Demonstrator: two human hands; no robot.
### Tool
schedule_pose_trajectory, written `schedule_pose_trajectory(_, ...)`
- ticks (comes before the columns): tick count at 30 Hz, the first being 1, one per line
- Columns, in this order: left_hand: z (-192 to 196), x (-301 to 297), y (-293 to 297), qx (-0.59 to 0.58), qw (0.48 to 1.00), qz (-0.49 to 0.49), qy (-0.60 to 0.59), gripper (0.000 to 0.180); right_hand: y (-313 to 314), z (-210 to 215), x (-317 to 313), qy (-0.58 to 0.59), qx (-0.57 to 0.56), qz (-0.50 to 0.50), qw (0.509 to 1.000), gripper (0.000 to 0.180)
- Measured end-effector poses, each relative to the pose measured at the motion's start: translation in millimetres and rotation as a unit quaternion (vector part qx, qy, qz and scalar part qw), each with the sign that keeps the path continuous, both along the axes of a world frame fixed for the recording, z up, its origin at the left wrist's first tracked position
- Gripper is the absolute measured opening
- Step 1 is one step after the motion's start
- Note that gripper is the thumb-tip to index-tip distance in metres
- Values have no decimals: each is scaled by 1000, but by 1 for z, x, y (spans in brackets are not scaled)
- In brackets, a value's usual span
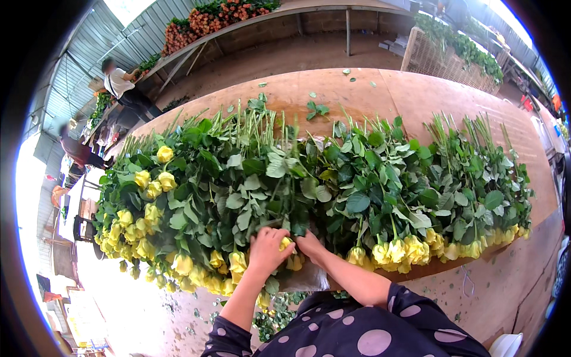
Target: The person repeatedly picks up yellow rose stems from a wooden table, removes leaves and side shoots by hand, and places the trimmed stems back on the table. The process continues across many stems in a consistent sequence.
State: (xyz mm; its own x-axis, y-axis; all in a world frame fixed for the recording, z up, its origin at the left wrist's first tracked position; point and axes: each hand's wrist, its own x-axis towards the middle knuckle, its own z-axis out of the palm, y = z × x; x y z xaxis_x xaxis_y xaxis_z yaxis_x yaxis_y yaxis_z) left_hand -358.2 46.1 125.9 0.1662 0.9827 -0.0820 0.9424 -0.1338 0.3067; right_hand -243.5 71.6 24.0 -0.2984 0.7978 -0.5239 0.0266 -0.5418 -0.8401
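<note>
My left hand (267,250) is closed around a yellow rose (285,243), whose head shows beside the fingers. Right next to it, my right hand (310,245) reaches in among the leaves with its fingers bunched; whatever they grip is hidden by foliage. Both hands are at the near edge of the table, in a gap between two heaps of cut roses. The left heap (196,196) has yellow heads toward me and stems pointing away. To the right lies another heap of leafy yellow roses (398,250). Silvery sheeting (309,278) shows under my wrists.
The wooden table (351,89) carries loose leaves (317,110) beyond the stems. At the back stands a long bench with orange-red flowers (208,27). A wire-mesh crate of greenery (443,59) is at the far right. Two people (122,83) work at the far left.
</note>
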Motion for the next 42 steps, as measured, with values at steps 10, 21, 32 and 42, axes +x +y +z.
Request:
schedule_pose_trajectory(10, 36, 46, -11, -74, 982, -72, -161, 43, -10, 11, 64, 65, -77, -82, 992, 31)
schedule_pose_trajectory(21, -8, 55, 6, -111, 808, 164, -555, 40, -9, 92, 90, 6, -73, 36, 997, 26)
schedule_pose_trajectory(32, -22, 82, 18, -229, 730, 200, -612, 28, 14, 116, 89, -375, 195, 98, 901, 25)
schedule_pose_trajectory(42, -9, 43, 25, 80, 981, 159, 74, 33, 8, 114, 84, -515, 253, 166, 802, 32)
